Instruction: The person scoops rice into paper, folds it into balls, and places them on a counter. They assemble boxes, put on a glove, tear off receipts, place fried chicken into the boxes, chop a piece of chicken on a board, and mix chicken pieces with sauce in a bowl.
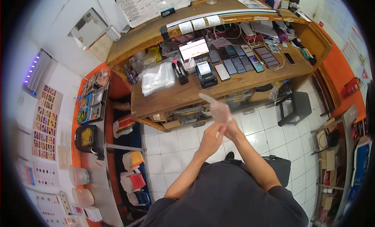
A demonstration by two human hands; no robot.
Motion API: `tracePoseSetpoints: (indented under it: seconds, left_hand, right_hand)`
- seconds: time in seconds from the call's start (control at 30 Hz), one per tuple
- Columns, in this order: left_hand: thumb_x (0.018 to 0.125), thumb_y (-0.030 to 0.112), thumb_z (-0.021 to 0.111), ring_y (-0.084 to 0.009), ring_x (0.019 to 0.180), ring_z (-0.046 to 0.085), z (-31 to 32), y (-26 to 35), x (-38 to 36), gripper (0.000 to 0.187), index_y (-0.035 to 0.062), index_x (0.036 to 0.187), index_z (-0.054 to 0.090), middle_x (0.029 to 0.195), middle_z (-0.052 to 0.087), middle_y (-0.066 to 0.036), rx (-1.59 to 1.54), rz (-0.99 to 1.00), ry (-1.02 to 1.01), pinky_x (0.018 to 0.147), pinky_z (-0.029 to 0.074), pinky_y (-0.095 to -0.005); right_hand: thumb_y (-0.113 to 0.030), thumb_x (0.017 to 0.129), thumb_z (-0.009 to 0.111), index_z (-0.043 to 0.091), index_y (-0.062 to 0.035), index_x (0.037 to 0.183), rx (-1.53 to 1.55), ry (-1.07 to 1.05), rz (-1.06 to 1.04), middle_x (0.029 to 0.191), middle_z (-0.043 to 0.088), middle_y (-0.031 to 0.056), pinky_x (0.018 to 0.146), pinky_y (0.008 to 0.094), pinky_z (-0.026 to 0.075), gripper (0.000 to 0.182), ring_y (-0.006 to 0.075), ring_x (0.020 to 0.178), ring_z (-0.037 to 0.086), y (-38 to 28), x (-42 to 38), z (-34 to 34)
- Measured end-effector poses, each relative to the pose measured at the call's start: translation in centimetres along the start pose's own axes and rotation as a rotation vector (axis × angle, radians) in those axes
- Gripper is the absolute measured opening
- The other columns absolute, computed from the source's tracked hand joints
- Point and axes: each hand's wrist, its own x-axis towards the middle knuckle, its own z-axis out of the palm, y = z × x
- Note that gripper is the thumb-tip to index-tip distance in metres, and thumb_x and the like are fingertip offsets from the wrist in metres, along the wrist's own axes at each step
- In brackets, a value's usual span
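Observation:
A thin, milky plastic glove (220,111) is held up in front of my body, with one loose finger of it pointing to the upper left. My left hand (212,138) is closed in a pinch on the lower edge of the glove. My right hand (231,128) reaches up into the glove; its fingers seem stretched out inside, blurred by the plastic. Both hands are above the tiled floor, just short of the wooden desk (168,103).
The desk carries several phones (236,65), a receipt printer (206,74), a lit screen (194,49) and a stack of plastic bags (158,77). A black stool (295,108) stands at right. A metal counter (102,164) with tubs runs along the left; shelves (328,164) stand at far right.

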Motion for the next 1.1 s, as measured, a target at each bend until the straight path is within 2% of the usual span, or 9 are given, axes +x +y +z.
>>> tracePoseSetpoints:
  seconds: [0.17, 0.27, 0.43, 0.53, 0.63, 0.67, 0.8, 0.9, 1.1]
  left_hand:
    - [0.093, 0.008, 0.06, -0.0216, 0.076, 0.066, 0.7, -1.6, 3.6, 0.013, -0.0053, 0.095, 0.061, 0.085, 0.066, -0.015, -0.052, -0.167, -0.104, 0.073, 0.052, -0.0314]
    - [0.096, 0.007, 0.057, -0.0124, 0.078, 0.062, 1.0, -5.0, 5.6, 0.013, -0.0052, 0.096, 0.06, 0.087, 0.065, -0.007, -0.259, -0.248, -0.219, 0.075, 0.052, -0.0278]
    - [0.097, 0.008, 0.056, -0.0091, 0.075, 0.057, 4.0, -5.9, 9.2, 0.013, -0.0044, 0.095, 0.058, 0.083, 0.062, -0.005, -0.355, -0.342, -0.276, 0.07, 0.049, -0.0256]
    - [0.097, 0.011, 0.057, -0.0101, 0.073, 0.057, 5.5, -6.7, 11.9, 0.015, -0.0044, 0.095, 0.058, 0.079, 0.061, -0.005, -0.387, -0.277, -0.34, 0.067, 0.049, -0.0266]
    - [0.096, 0.012, 0.058, -0.0127, 0.072, 0.059, 5.9, -7.0, 15.7, 0.017, -0.0052, 0.094, 0.058, 0.079, 0.062, -0.008, -0.372, -0.192, -0.411, 0.068, 0.05, -0.0282]
    - [0.095, 0.012, 0.06, -0.015, 0.074, 0.062, 5.8, -7.5, 16.9, 0.016, -0.0045, 0.095, 0.059, 0.081, 0.064, -0.011, -0.408, -0.202, -0.462, 0.071, 0.052, -0.0302]
    - [0.091, 0.014, 0.065, -0.0182, 0.08, 0.065, 4.1, -10.4, 20.7, 0.017, -0.001, 0.099, 0.06, 0.085, 0.067, -0.011, -0.403, -0.189, -0.523, 0.077, 0.053, -0.0322]
    - [0.088, 0.015, 0.07, -0.0194, 0.082, 0.065, 2.8, -15.5, 21.8, 0.022, 0.0002, 0.101, 0.061, 0.087, 0.066, -0.01, -0.209, -0.348, -0.23, 0.078, 0.053, -0.0324]
    - [0.076, 0.012, 0.076, -0.0262, 0.094, 0.056, 2.0, -15.4, 23.3, 0.065, 0.003, 0.13, 0.041, 0.116, 0.048, -0.017, -0.167, -0.167, -0.204, 0.08, 0.049, -0.0347]
  right_hand:
    - [-0.064, 0.096, 0.035, 0.034, -0.0101, 0.147, -0.111, -0.05, 0.229, 0.146, 0.039, 0.0088, 0.112, 0.0366, 0.028, 0.074, 0.0215, 0.134, 0.037, -0.3, 5.9, -3.1]
    - [-0.061, 0.099, 0.022, 0.021, -0.0102, 0.153, -0.675, -0.068, -0.169, 0.159, 0.019, 0.0084, 0.119, 0.0365, 0.006, 0.074, 0.0243, 0.147, 0.013, -0.2, 10.8, -3.8]
    - [-0.07, 0.091, 0.039, 0.016, -0.0164, 0.155, -0.596, 0.19, 0.017, 0.16, 0.01, 0.011, 0.116, 0.0428, 0.02, 0.086, 0.0305, 0.146, 0.014, -2.7, 13.7, -7.1]
    - [-0.051, 0.096, 0.05, 0.009, -0.0259, 0.154, 0.162, 0.368, -0.227, 0.157, 0.009, 0.0164, 0.108, 0.0563, 0.034, 0.076, 0.0434, 0.135, 0.032, -5.1, 14.4, -7.4]
    - [-0.037, 0.1, 0.048, 0.016, -0.0217, 0.152, 0.378, 0.203, -0.37, 0.152, 0.02, 0.0178, 0.105, 0.0523, 0.041, 0.063, 0.0413, 0.132, 0.036, -6.8, 16.4, -10.8]
    - [-0.027, 0.101, 0.047, 0.032, -0.0115, 0.145, 0.379, 0.263, -0.375, 0.136, 0.044, 0.0184, 0.099, 0.0467, 0.048, 0.049, 0.0358, 0.12, 0.05, -7.8, 17.1, -10.4]
    - [-0.023, 0.099, 0.052, 0.055, -0.003, 0.123, 0.194, 0.328, -0.223, 0.102, 0.065, 0.0106, 0.086, 0.0365, 0.052, 0.031, 0.0228, 0.092, 0.064, -8.8, 20.0, -13.5]
    - [-0.021, 0.099, 0.052, 0.055, -0.0034, 0.122, 0.147, 0.362, -0.266, 0.106, 0.063, 0.0115, 0.085, 0.0351, 0.052, 0.029, 0.0231, 0.095, 0.063, -8.4, 21.2, -13.8]
    - [-0.02, 0.093, 0.058, 0.042, -0.0049, 0.136, -0.238, 0.871, -0.222, 0.11, 0.06, 0.0078, 0.081, 0.0292, 0.049, 0.048, 0.0168, 0.094, 0.059, -6.1, 27.5, -10.8]
